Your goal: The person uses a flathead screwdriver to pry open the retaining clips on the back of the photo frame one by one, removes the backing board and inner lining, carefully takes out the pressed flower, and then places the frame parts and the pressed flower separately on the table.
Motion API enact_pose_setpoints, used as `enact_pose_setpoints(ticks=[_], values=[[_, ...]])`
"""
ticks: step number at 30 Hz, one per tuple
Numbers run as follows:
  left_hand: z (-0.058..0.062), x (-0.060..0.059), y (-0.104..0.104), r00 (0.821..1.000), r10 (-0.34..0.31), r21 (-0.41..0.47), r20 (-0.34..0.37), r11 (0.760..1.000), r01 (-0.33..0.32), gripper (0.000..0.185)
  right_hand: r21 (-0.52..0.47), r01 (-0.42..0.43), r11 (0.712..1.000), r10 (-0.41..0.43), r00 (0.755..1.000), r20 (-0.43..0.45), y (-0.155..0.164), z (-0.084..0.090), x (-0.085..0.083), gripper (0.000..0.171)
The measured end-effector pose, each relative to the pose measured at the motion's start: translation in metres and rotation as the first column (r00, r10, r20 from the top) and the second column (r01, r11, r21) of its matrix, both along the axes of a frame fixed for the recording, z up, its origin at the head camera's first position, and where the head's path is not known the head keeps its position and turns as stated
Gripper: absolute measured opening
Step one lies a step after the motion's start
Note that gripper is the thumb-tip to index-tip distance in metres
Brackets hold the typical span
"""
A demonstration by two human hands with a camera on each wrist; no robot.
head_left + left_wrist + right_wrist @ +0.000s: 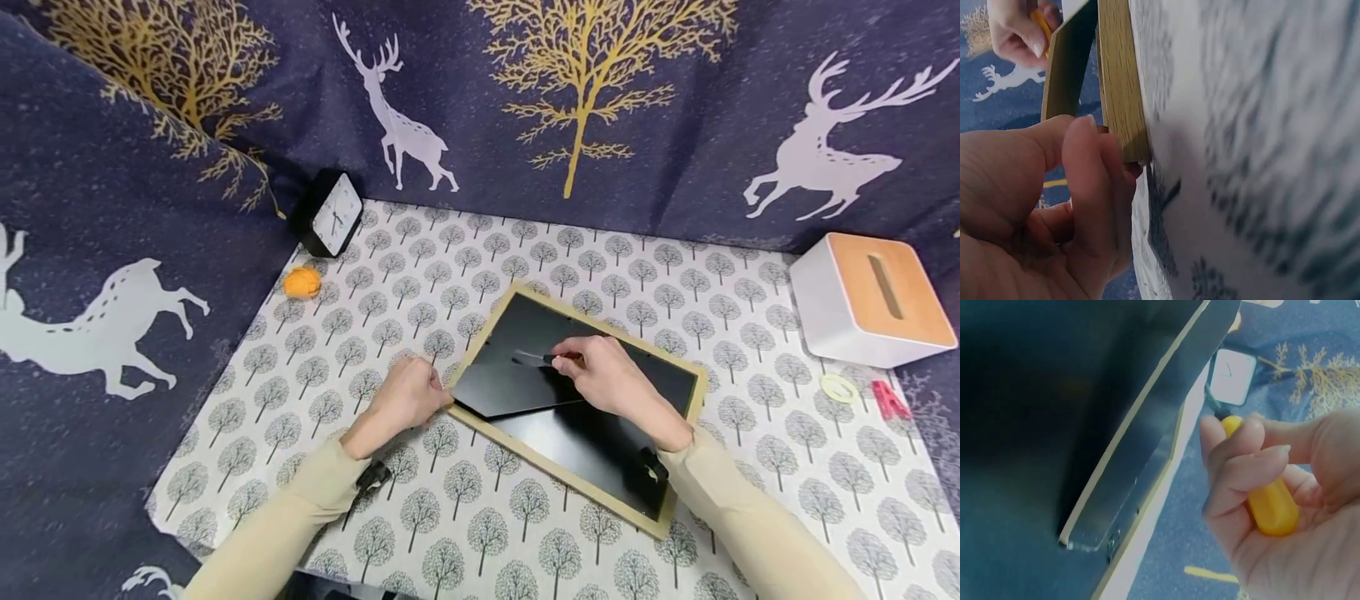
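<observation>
A black framed board (502, 321) with a light wooden frame (570, 477) lies slanted on the patterned cloth. Across its left part a dark flap (517, 385) is raised at an angle. My left hand (411, 392) pinches the board's left corner, where thumb and fingers meet at the end of the wood in the left wrist view. Over the board, my right hand (606, 373) grips a tool (534, 358) with a thin blade or shaft. Its yellow handle (1272, 506) lies within the curled fingers in the right wrist view. The exact kind of tool I cannot tell.
A black-cased clock (337, 215) stands at the back left, with an orange ball-like thing (302, 282) in front. To the right are a white tissue box (840, 308) with a wooden lid, a yellow-green curved piece (838, 388) and a red letter A (890, 401). Dark curtains (480, 100) hang behind.
</observation>
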State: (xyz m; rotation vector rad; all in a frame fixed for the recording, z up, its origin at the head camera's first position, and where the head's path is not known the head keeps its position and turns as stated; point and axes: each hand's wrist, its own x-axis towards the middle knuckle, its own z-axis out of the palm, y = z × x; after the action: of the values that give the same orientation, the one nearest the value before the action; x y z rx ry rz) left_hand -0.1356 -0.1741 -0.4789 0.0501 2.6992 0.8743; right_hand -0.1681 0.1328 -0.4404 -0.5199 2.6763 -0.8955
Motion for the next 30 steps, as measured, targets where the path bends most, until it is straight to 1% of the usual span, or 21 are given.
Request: enact_pose_setpoints(ticks=[4,8,11,13,16,18,20,21,22,23,24,25,27,30], values=[[0.003,0.014,0.004,0.998,0.004,0.035,0.065,0.999,-0.006,0.038,-0.006,-0.049,0.999,0.049,0.999,0.004,-0.007,-0.002,-0.001,0.022],[0.005,0.027,0.006,0.985,0.003,0.110,0.171,0.994,-0.022,0.038,0.007,-0.073,0.997,0.073,0.997,0.011,-0.013,-0.004,-0.003,0.022],[0.005,0.034,0.006,0.960,-0.005,0.176,0.279,0.983,-0.046,0.038,0.017,-0.085,0.996,0.085,0.996,0.013,-0.018,-0.006,-0.003,0.023],[0.003,0.036,0.003,0.944,-0.025,0.206,0.329,0.977,-0.046,0.039,0.015,-0.092,0.996,0.092,0.996,0.018,-0.020,-0.008,-0.004,0.022],[-0.002,0.036,-0.004,0.918,-0.086,0.259,0.388,0.966,-0.019,0.035,-0.006,-0.116,0.993,0.116,0.993,0.036,-0.025,-0.010,-0.004,0.021],[-0.004,0.031,-0.010,0.900,-0.127,0.305,0.418,0.952,-0.007,0.029,-0.014,-0.134,0.991,0.134,0.990,0.051,-0.028,-0.010,-0.004,0.020],[-0.005,0.023,-0.014,0.892,-0.149,0.360,0.427,0.933,-0.016,0.019,-0.018,-0.152,0.988,0.153,0.986,0.062,-0.030,-0.010,-0.005,0.020],[-0.005,0.018,-0.015,0.896,-0.153,0.383,0.416,0.924,-0.019,0.014,-0.016,-0.159,0.987,0.160,0.985,0.065,-0.031,-0.010,-0.006,0.020],[-0.004,0.013,-0.015,0.905,-0.146,0.397,0.400,0.918,-0.028,0.010,-0.009,-0.158,0.987,0.158,0.985,0.069,-0.032,-0.011,-0.006,0.020],[-0.004,0.008,-0.014,0.918,-0.140,0.410,0.370,0.912,-0.026,0.011,-0.003,-0.160,0.987,0.160,0.985,0.070,-0.032,-0.011,-0.006,0.020],[-0.004,0.003,-0.011,0.932,-0.133,0.414,0.337,0.910,-0.020,0.016,0.001,-0.160,0.987,0.159,0.985,0.073,-0.033,-0.011,-0.007,0.020],[-0.004,-0.001,-0.008,0.944,-0.120,0.408,0.308,0.913,-0.017,0.023,0.004,-0.159,0.987,0.158,0.985,0.074,-0.033,-0.011,-0.007,0.020],[-0.004,-0.007,0.000,0.963,-0.096,0.361,0.252,0.932,-0.001,0.035,0.000,-0.159,0.987,0.158,0.984,0.077,-0.034,-0.013,-0.008,0.019],[-0.006,-0.012,0.007,0.977,-0.078,0.289,0.200,0.957,0.017,0.056,-0.017,-0.168,0.986,0.169,0.983,0.073,-0.036,-0.015,-0.010,0.018]])
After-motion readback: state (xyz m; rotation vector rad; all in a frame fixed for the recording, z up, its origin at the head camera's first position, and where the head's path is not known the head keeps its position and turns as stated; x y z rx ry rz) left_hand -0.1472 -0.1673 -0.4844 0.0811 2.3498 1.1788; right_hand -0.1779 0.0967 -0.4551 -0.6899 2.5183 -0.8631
